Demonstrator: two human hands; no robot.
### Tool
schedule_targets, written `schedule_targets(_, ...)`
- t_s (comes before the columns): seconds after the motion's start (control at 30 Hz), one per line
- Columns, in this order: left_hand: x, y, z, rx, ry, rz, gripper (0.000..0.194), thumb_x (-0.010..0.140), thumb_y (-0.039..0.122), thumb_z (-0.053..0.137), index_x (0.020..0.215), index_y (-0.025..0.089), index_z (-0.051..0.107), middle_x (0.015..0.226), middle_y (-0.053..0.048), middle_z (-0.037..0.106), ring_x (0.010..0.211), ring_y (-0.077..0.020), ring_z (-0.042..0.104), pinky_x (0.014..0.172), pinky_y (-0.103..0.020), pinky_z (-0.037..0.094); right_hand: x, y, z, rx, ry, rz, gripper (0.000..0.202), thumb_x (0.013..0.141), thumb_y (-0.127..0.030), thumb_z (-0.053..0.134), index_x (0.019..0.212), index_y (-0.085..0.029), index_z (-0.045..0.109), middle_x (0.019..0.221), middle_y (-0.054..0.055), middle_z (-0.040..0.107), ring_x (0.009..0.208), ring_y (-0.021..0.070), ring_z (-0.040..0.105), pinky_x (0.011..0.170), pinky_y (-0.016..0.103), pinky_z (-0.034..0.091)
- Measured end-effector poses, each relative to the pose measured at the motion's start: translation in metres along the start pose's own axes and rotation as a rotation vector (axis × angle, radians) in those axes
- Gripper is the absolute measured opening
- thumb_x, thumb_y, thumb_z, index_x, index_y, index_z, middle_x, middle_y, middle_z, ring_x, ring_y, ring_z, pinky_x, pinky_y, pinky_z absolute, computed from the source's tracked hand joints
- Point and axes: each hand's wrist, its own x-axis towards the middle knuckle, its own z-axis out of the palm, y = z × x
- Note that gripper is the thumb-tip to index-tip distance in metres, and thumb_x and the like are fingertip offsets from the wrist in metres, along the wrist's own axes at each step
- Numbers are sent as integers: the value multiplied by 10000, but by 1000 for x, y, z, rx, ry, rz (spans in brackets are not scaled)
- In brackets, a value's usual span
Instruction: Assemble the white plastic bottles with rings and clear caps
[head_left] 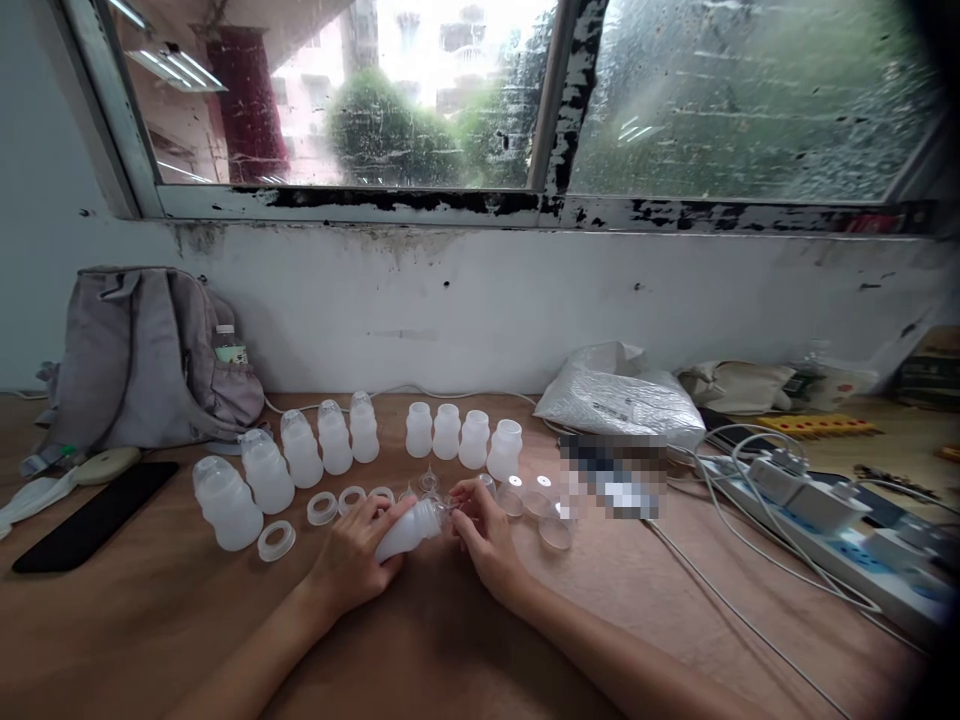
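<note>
My left hand [352,555] is wrapped round a frosted baby bottle [406,533], tilted with its open neck toward the right. At that neck the fingers of my right hand [486,535] pinch a clear bottle nipple [444,514], partly hidden by the fingers. Just behind, another clear nipple [429,480] lies on the table. White collar rings [277,541] lie to the left of my left hand. Clear dome caps [555,531] rest to the right of my right hand. Open bottles [474,440] without caps stand upright in a row behind.
Several capped bottles [228,503] curve along the left side. A black phone-like slab [96,517] and a grey backpack [150,350] are farther left. To the right are a bubble-wrap bag [622,395], a power strip [847,550] and loose white cables [739,608].
</note>
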Motion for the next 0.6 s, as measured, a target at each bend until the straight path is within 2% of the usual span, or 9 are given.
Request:
schedule_targets(0.3,0,-3,-2,-30,3,-6,593,691,192,488,1262,233,333,1021,-72,507,906,-208,499,777,-327,427,1,2,3,-51,-18,-33,157,796,-341,464,767,-188,485,652,-9,494,545,102,431,477,216,337)
schedule_targets(0.43,-2,-5,-2,-58,23,42,578,681,199,506,1227,192,317,1098,-79,499,985,-217,478,837,-340,402,2,2,2,-127,-70,-63,279,825,-362,417,612,-182,411,555,-33,394,516,90,356,474,218,281)
schedule_targets(0.6,-3,-6,0,-50,28,63,480,667,203,516,1127,189,380,1055,-71,523,967,-216,497,829,-336,405,4,6,3,-154,-73,-50,400,828,-405,393,514,-177,296,524,-44,273,497,75,263,468,226,227)
